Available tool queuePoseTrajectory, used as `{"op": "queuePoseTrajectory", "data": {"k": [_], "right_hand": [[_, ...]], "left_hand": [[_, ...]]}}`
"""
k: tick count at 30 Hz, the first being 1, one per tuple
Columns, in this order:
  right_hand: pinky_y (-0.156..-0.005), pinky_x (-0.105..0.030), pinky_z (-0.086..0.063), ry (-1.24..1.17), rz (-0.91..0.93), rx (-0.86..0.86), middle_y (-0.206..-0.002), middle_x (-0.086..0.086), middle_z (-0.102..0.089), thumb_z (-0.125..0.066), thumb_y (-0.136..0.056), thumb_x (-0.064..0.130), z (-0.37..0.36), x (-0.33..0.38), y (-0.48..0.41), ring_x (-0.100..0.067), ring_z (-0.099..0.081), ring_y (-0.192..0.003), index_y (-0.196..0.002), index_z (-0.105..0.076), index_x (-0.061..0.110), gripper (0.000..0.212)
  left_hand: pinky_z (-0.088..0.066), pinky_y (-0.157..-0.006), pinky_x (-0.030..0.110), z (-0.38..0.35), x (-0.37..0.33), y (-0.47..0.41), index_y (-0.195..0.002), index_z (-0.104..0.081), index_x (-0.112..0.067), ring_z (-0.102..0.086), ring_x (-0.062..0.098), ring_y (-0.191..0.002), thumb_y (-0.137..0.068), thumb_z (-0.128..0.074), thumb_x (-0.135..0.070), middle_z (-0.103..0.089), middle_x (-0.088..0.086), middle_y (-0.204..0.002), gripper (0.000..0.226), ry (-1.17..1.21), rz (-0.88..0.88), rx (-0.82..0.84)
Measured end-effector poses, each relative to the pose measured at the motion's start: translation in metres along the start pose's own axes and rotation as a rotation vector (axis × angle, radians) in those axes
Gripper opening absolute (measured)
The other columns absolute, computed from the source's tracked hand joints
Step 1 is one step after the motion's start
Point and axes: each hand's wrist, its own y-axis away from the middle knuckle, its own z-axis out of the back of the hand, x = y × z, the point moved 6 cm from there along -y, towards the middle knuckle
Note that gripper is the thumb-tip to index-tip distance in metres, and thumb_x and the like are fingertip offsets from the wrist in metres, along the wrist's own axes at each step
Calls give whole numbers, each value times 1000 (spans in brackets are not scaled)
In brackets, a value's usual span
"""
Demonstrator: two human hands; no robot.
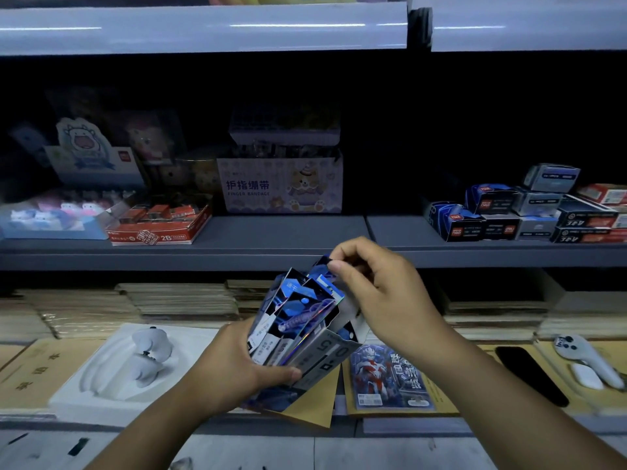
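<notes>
My left hand (234,364) grips a bundle of several slim blue, black and white boxes (298,323), fanned upward, in front of a store shelf. My right hand (380,293) is above and to the right of the bundle. Its thumb and forefinger pinch the top end of one blue box (325,266) that sticks out highest. The lower ends of the boxes are hidden behind my left fingers.
The grey shelf (288,232) behind holds a red 2B box (159,225), a finger-bandage carton (281,184) and stacked blue and grey boxes (509,212). Below lie stacked notebooks (183,300), a white tray with a toy (149,354), a hero-print pack (390,378), a dark phone (529,374).
</notes>
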Motion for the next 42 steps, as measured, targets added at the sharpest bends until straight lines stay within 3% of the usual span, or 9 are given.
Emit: {"op": "queuePoseTrajectory", "data": {"k": [11,14,17,22,26,30,32,39,42], "right_hand": [[-67,-16,-46,-109,-28,-59,-86,3,-64,-75,-91,10,9,-3,-2,-9,-57,-71,-89,-70,20,12],[-73,-27,-55,-235,-25,-224,-83,5,-70,-74,-91,8,26,-3,-5,-12,-64,-75,-87,-72,20,13],[-73,-32,-55,-298,-27,-182,-87,-2,-70,-75,-90,6,34,0,-8,-17,-62,-74,-92,-73,16,10],[-65,-19,-47,-221,-33,-59,-81,10,-66,-84,-82,7,19,-1,-4,-13,-54,-67,-87,-73,19,17],[-56,-21,-40,-206,-61,-11,-76,-16,-61,-84,-82,9,14,-3,-2,-8,-43,-59,-82,-66,11,19],[-58,-11,-38,-83,-66,43,-74,6,-59,-84,-83,13,9,-3,-2,-1,-45,-59,-84,-73,17,12],[-63,-11,-41,-77,-45,-18,-77,5,-63,-84,-83,15,12,-2,-3,-3,-51,-65,-79,-74,19,12],[-56,-29,-55,-674,-135,-331,-80,-8,-70,-56,-102,2,51,-4,-14,-24,-71,-68,-101,-57,5,3],[-63,-31,-60,-714,-115,-382,-86,-14,-67,-56,-102,2,63,-7,-14,-27,-74,-70,-112,-54,3,10]], "left_hand": [[-62,-80,28,2,3,0,-106,-67,-26,-75,7,-90,-64,-96,-27,-78,-17,-98,51,9,17,6],[-61,-77,26,3,3,0,-107,-67,-26,-75,7,-89,-63,-96,-28,-78,-16,-98,52,12,22,1],[-61,-77,26,4,3,-1,-106,-67,-25,-75,6,-88,-63,-96,-26,-78,-17,-97,51,16,19,-10],[-61,-77,25,-1,-2,0,-107,-66,-27,-74,5,-91,-64,-96,-26,-77,-19,-98,52,22,6,18],[-61,-81,28,-1,-2,0,-106,-68,-27,-75,7,-91,-66,-95,-24,-78,-17,-99,49,14,-4,28],[-62,-83,33,1,1,-1,-104,-68,-27,-75,8,-89,-65,-95,-25,-78,-15,-97,48,4,9,21],[-62,-83,34,0,1,-1,-104,-68,-26,-75,9,-89,-65,-95,-24,-78,-14,-97,48,6,6,26],[-62,-83,33,1,2,-1,-105,-69,-26,-75,8,-89,-66,-95,-24,-78,-15,-98,47,7,2,19],[-61,-85,33,3,5,-3,-105,-69,-27,-75,8,-90,-66,-95,-25,-78,-15,-98,47,2,1,10]]}}
